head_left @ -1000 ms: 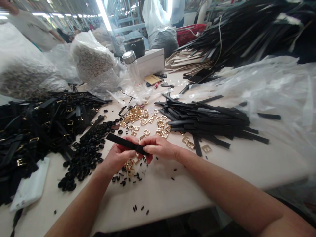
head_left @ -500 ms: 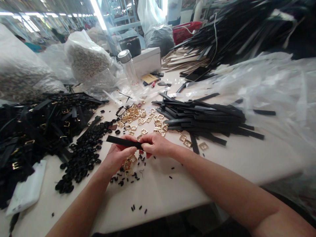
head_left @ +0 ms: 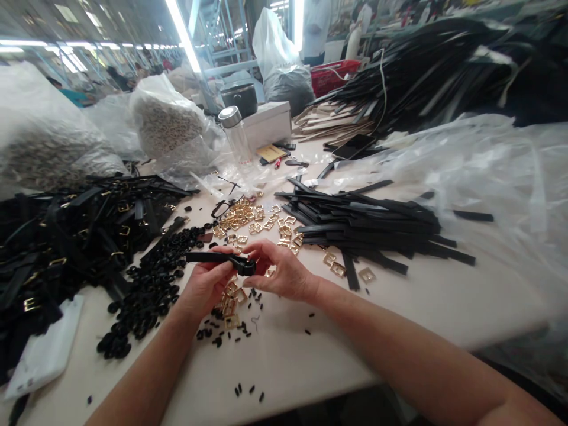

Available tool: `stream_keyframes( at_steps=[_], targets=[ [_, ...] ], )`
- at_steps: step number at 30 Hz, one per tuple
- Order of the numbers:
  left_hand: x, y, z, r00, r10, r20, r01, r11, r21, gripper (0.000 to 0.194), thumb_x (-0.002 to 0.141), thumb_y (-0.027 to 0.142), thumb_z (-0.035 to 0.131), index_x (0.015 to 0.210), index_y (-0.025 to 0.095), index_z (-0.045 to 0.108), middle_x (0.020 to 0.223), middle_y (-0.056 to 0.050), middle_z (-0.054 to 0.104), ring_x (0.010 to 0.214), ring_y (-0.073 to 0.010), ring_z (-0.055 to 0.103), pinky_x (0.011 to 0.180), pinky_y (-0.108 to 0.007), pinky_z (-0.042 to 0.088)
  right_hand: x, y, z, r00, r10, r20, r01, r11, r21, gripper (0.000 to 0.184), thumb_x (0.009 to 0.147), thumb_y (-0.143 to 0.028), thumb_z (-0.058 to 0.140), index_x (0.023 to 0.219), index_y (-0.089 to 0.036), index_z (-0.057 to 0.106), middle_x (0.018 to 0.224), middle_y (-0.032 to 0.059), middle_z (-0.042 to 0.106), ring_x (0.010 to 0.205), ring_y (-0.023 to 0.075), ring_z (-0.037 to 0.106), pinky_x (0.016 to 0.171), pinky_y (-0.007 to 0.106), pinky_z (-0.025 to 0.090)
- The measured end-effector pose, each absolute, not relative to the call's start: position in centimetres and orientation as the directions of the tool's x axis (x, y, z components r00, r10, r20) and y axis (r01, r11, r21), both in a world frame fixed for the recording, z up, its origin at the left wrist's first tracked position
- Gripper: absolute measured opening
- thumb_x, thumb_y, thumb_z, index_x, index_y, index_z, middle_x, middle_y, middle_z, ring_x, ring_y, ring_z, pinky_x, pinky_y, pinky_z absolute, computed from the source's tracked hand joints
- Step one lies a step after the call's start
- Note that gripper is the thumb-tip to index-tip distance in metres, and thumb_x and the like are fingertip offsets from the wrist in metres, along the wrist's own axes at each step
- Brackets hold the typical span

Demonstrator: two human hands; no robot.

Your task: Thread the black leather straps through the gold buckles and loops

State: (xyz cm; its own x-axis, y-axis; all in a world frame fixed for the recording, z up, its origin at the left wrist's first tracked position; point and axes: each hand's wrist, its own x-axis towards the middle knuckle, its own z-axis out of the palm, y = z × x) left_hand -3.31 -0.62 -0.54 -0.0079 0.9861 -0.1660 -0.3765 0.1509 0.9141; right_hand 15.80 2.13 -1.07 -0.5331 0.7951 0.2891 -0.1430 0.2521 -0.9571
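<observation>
While left fingers (head_left: 222, 272) pinch black strap (head_left: 206, 257), long axis runs crosswise, curled end beside right fingers (head_left: 261, 284), grip there unclear.

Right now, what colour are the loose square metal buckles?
The square metal buckles are gold, clearest in the head view.

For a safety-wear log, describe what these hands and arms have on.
The left hand and right hand are ungloved, no watch or bracelet shows at either wrist, and the forearms are sleeveless. Rings cannot be ruled out on hidden fingers.
</observation>
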Motion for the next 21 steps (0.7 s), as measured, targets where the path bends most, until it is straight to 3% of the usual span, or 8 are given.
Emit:
stream_keyframes(
  at_steps=[11,21],
  targets=[
    [-3.12,-0.52,-0.89,0.137,0.944,-0.301,-0.504,0.328,0.799,0.029,0.069,0.018,0.083,0.095,0.018,0.071,0.089,-0.002,0.075,0.078,-0.0120,0.071,0.067,-0.016,0.056,15.63,1.77,-0.71,-0.518,0.793,0.320,-0.252,0.216,-0.943,0.045,0.072,-0.021,0.077,0.112,-0.018,0.056,0.076,-0.0038,0.062,0.057,0.0064,0.053,0.055,0.020,0.048],
    [-3.27,-0.50,-1.15,0.248,0.902,-0.352,-0.557,0.430,0.711,0.028,0.075,0.009,0.076,0.101,0.015,0.066,0.083,-0.002,0.074,0.066,-0.0102,0.070,0.061,-0.016,0.059,15.37,1.72,-1.19,-0.501,0.801,0.329,-0.314,0.185,-0.931,0.044,0.074,-0.020,0.075,0.113,-0.018,0.055,0.085,0.0007,0.068,0.068,0.0104,0.065,0.066,0.024,0.055]
  ],
)
